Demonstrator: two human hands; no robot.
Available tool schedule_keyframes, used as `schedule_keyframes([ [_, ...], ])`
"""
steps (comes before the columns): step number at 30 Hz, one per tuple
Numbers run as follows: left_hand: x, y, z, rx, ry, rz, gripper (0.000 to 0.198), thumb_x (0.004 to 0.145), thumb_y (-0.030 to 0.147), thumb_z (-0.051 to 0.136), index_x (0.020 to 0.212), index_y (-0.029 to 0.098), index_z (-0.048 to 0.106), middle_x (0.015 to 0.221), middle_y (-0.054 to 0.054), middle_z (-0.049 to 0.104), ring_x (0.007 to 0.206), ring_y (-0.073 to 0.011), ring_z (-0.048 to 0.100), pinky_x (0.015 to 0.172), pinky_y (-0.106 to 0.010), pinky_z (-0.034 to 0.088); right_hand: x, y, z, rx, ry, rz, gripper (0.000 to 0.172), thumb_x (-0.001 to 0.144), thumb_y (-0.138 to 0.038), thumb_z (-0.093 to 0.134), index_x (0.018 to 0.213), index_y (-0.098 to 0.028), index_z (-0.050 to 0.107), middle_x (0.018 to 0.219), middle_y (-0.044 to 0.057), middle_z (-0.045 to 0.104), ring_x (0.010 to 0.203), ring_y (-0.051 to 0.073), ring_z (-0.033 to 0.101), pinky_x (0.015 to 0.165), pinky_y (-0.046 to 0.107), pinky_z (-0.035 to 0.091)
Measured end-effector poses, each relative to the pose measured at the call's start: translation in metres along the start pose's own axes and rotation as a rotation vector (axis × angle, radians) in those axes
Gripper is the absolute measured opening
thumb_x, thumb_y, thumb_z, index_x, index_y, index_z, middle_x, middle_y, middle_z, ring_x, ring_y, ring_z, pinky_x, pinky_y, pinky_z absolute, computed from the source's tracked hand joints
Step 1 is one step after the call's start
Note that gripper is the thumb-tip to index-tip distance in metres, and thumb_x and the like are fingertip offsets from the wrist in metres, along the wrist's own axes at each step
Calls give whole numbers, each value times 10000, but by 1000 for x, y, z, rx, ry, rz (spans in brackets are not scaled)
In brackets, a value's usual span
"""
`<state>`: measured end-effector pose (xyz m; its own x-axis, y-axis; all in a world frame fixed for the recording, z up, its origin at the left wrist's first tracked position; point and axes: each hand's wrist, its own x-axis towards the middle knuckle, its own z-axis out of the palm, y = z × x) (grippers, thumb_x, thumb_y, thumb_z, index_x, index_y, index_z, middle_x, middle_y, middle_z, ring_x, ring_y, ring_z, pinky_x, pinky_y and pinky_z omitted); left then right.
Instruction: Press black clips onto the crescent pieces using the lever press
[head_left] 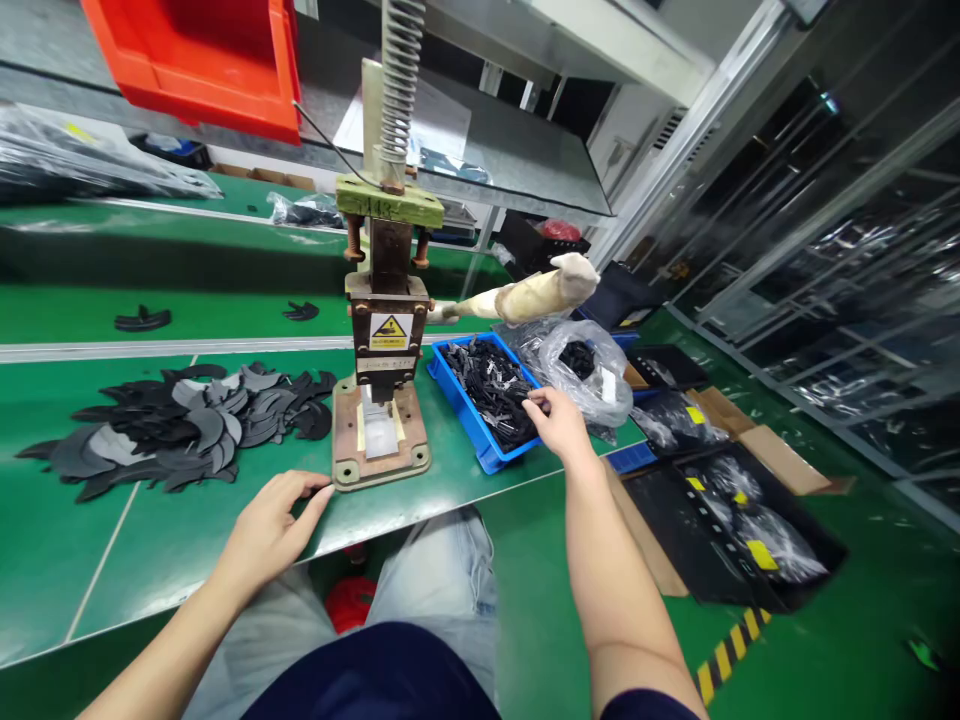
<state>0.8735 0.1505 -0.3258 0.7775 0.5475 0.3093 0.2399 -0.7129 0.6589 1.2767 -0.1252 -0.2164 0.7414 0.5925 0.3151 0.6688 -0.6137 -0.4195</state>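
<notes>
Around the press (384, 260), curved pads (217, 415) are lying heaped at nine o'clock, the lever (532, 296) is jutting toward two, and a bag (611, 395) is slumping beyond the bin (459, 413) at three. Small black parts (484, 380) are filling the bin, jumbled. The right hand (556, 422) is curling its fingertips onto them, its hold unclear; the left hand (271, 528) is resting half-open, thumb apart, at the press's seven o'clock.

A green bench (150, 560) occupies the left and centre of the frame. On it there are a heap of dark curved pieces (202, 425) at left, a metal press (390, 335) in the middle and, just right of it, a blue tray (469, 425) with small black parts (487, 385).
</notes>
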Motion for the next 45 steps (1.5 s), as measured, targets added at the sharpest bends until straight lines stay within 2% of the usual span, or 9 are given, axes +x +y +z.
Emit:
schedule_keyframes([
  [5, 1, 1, 0, 1, -10, -6, 332, 1022, 547, 577, 1066, 273, 758, 1093, -48, 794, 1044, -262, 719, 933, -375, 568, -10, -11, 8, -84, -52, -36, 263, 818, -408, 820, 994, -235, 729, 1057, 77, 718, 1045, 255, 617, 1019, 445, 514],
  [9, -1, 1, 0, 4, -8, 3, 333, 1026, 546, 569, 1064, 272, 754, 1090, -53, 794, 1045, -266, 718, 931, -385, 568, -7, -21, 12, -83, -8, -60, 114, 881, -333, 740, 919, -231, 707, 1011, 83, 704, 1013, 256, 611, 1013, 463, 515],
  [15, 1, 4, -4, -23, 34, 40, 276, 1027, 487, 593, 1072, 267, 753, 1086, -46, 788, 1012, -248, 713, 897, -373, 569, -17, -54, 4, 65, 101, -220, 190, 988, -365, 626, 1065, -230, 736, 1096, 97, 756, 1073, 265, 664, 1042, 497, 540],
  [19, 7, 35, -16, -102, 88, 159, 176, 1019, 367, 644, 1123, 251, 727, 1082, -60, 779, 1012, -241, 708, 917, -382, 567, -54, -99, 22, 276, 60, -442, 240, 1009, -304, 628, 1217, -278, 743, 1106, 66, 770, 1045, 222, 715, 960, 441, 608],
  [22, 14, 66, -24, -158, 85, 256, 162, 1012, 308, 662, 1154, 244, 705, 1102, -78, 774, 1051, -242, 714, 953, -397, 572, -86, -130, 43, 455, 27, -602, 439, 993, -212, 650, 1422, -301, 632, 1092, 59, 777, 1007, 210, 732, 905, 418, 631],
  [25, 19, 88, -26, -189, 45, 296, 205, 1007, 316, 678, 1197, 240, 681, 1132, -94, 771, 1058, -243, 719, 958, -413, 581, -108, -149, 60, 531, -14, -662, 575, 975, -161, 665, 1515, -309, 534, 1094, 57, 781, 995, 209, 740, 901, 417, 640],
  [38, 14, 90, -22, -221, -21, 335, 192, 1000, 298, 701, 1184, 244, 687, 1096, -82, 783, 1013, -224, 734, 929, -396, 569, -120, -160, 82, 534, -67, -700, 598, 981, -166, 649, 1536, -319, 488, 1087, 60, 789, 974, 227, 748, 869, 449, 631],
  [41, 15, 94, -23, -268, -48, 270, 175, 996, 333, 706, 1141, 236, 707, 1074, -76, 784, 987, -223, 730, 932, -389, 554, -120, -161, 82, 528, -62, -726, 613, 967, -139, 652, 1535, -307, 492, 1094, 58, 789, 977, 222, 739, 868, 441, 609],
  [45, 19, 96, -21, -508, -257, -68, 229, 1021, 437, 647, 961, 223, 701, 893, -29, 739, 810, -181, 679, 771, -320, 539, -118, -163, 81, 500, -51, -817, 586, 955, -111, 638, 1507, -272, 526, 1122, 76, 790, 996, 225, 735, 862, 430, 590],
])
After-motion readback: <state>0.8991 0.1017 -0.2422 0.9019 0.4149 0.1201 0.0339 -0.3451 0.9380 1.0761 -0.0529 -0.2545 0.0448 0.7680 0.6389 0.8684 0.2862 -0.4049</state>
